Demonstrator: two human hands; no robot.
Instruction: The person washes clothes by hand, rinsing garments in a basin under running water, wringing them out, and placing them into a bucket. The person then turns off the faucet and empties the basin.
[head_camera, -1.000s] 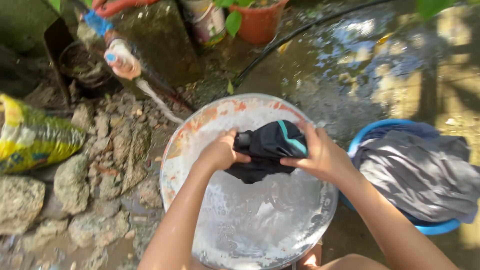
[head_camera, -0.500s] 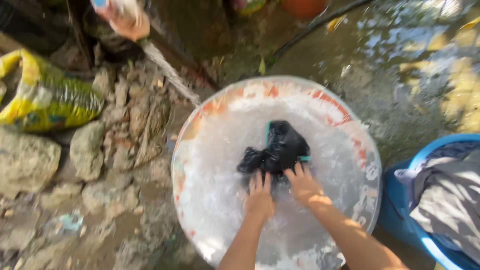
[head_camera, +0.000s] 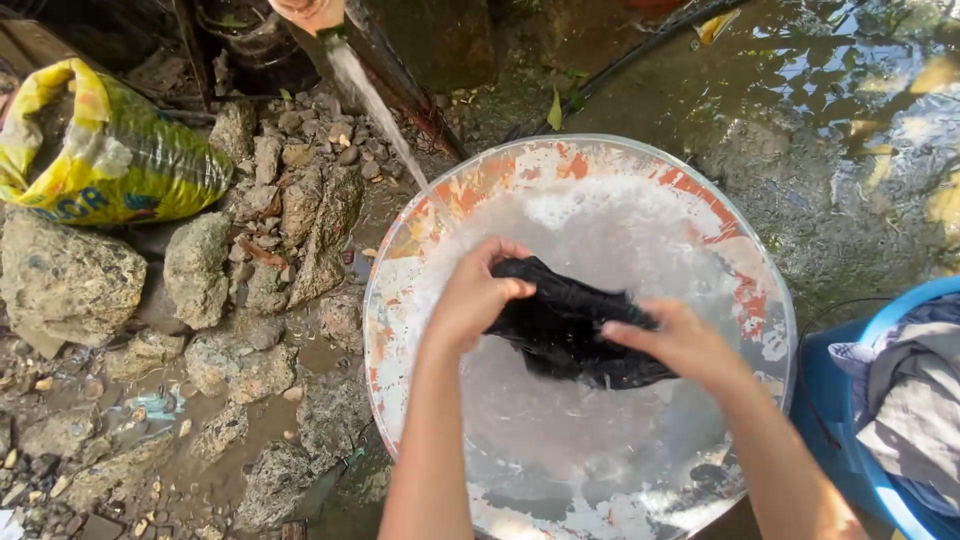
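The setting is outdoors, on wet ground of dark, muddy concrete that glistens with a thin film of water and carries bright patches of sunlight along the right side. To the left lies a heap of rough grey rocks and smaller stones, with brown puddled mud between them. A yellow and green plastic sack rests against the rocks at the upper left. A dark hose runs across the wet ground at the top, near a few fallen leaves. Strong daylight casts hard, dappled shadows everywhere.
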